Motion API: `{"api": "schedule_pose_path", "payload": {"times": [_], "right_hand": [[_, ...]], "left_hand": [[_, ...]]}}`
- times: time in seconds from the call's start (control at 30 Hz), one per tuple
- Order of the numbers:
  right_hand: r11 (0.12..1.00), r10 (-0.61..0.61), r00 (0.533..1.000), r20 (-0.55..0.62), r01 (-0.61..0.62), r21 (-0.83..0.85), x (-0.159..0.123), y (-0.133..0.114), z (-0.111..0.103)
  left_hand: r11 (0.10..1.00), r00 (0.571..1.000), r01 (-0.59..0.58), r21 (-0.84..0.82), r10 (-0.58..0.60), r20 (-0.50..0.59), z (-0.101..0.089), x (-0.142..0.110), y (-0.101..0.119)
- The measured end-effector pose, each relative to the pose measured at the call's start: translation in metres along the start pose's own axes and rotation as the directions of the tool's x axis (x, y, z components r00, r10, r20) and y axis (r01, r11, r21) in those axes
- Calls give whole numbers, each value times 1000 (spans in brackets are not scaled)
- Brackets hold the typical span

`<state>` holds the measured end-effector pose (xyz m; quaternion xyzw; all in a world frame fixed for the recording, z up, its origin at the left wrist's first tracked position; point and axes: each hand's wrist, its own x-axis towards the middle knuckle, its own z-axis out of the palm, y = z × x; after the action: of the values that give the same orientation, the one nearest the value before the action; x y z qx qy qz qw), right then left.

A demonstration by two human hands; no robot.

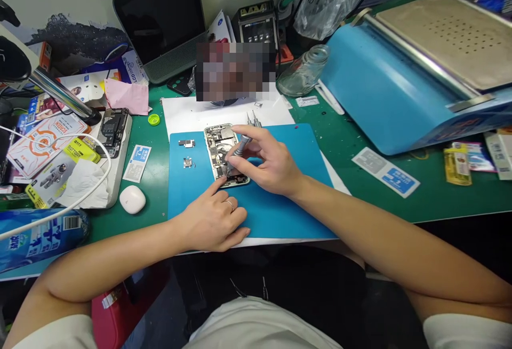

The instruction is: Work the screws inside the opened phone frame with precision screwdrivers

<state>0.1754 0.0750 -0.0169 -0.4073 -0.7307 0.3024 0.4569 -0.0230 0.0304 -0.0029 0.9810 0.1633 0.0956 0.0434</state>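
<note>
An opened phone (218, 150) with its inner parts bare lies on a blue mat (280, 210). My right hand (269, 159) is over its right side, thumb and fingers closed around a small grey screwdriver (242, 145). The driver slants down into the phone; its tip is hidden. My left hand (218, 218), wearing a ring, stretches its index finger onto the phone's lower left edge while its other fingers curl loosely, holding nothing. Left of the phone sit two small loose phone parts, a bracket-like piece (186, 143) and a smaller piece (188, 162). Several screwdriver tips (253, 118) stand beyond the phone.
A glass jar (303, 71) and a large blue machine (360, 87) stand at the right. On the left are a white earbud case (133, 199), another opened phone (114, 130), boxes and a white cable (56, 215). A dark screen (160, 15) stands behind.
</note>
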Motion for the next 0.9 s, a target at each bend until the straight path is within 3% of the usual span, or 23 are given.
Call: {"api": "schedule_pose_path", "payload": {"times": [0.47,0.9], "right_hand": [[999,41,998,-37,-42,-27,2,-2,1],[996,81,995,-65,-77,51,2,-1,0]], "left_hand": [[997,999,-46,60,45,29,-2,4,0],[997,999,-41,71,41,9,-1,4,1]]}}
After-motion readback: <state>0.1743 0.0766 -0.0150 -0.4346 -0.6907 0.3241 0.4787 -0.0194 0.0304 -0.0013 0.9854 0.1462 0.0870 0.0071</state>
